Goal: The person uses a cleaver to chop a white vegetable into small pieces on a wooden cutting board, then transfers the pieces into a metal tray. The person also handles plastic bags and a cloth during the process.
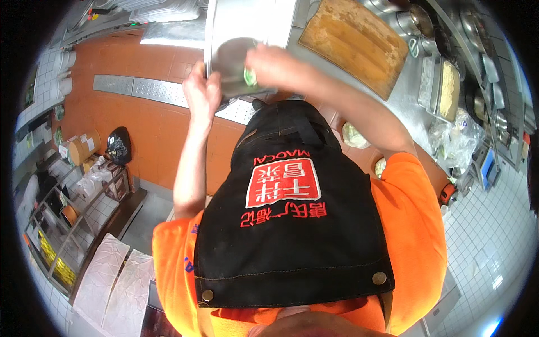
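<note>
My left hand [203, 89] grips the near left edge of a metal container [230, 69], whose dark, blurred surface lies between my hands. My right hand [269, 67] is at the container's right side, blurred by motion. A small green-and-white piece [250, 77] is held under its fingers; whether it is leaf or cloth cannot be made out. Just beyond my hands is an overexposed pale metal surface [252, 19]. My right palm and the container's contents are hidden.
A worn wooden cutting board [356, 44] lies on the steel counter [404, 109] to the right. Past it are a pan of pale food [447, 90] and plastic bags [457, 132]. A cabbage [355, 135] sits low beside me. Metal drain grating [160, 90] crosses the red-brown floor [143, 54].
</note>
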Demonstrator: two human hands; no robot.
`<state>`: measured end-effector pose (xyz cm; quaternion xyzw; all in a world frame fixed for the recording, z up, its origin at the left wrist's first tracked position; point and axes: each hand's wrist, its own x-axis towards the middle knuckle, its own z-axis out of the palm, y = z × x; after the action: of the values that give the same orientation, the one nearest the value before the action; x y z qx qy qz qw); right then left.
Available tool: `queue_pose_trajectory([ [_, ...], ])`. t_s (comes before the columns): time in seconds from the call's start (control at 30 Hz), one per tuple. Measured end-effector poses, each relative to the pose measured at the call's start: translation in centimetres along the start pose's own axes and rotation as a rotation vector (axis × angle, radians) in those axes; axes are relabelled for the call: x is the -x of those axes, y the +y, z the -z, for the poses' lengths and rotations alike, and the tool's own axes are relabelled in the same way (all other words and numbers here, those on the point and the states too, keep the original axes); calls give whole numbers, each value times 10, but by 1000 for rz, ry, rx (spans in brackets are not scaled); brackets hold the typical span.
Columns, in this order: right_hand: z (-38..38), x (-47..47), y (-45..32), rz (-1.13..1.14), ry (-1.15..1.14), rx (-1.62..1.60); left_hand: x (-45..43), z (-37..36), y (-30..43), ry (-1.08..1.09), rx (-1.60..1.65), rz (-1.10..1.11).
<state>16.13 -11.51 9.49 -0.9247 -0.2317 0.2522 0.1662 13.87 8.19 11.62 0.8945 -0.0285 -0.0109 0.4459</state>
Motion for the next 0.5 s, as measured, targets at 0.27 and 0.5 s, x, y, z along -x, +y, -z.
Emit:
queue_pose_trajectory([
  [0.27, 41, -42, -30, 233, 515, 403, -41, 41, 17, 363, -186, -357],
  [0.5, 66, -41, -24, 135, -98, 248, -33, 109, -16, 573, -288, -348],
])
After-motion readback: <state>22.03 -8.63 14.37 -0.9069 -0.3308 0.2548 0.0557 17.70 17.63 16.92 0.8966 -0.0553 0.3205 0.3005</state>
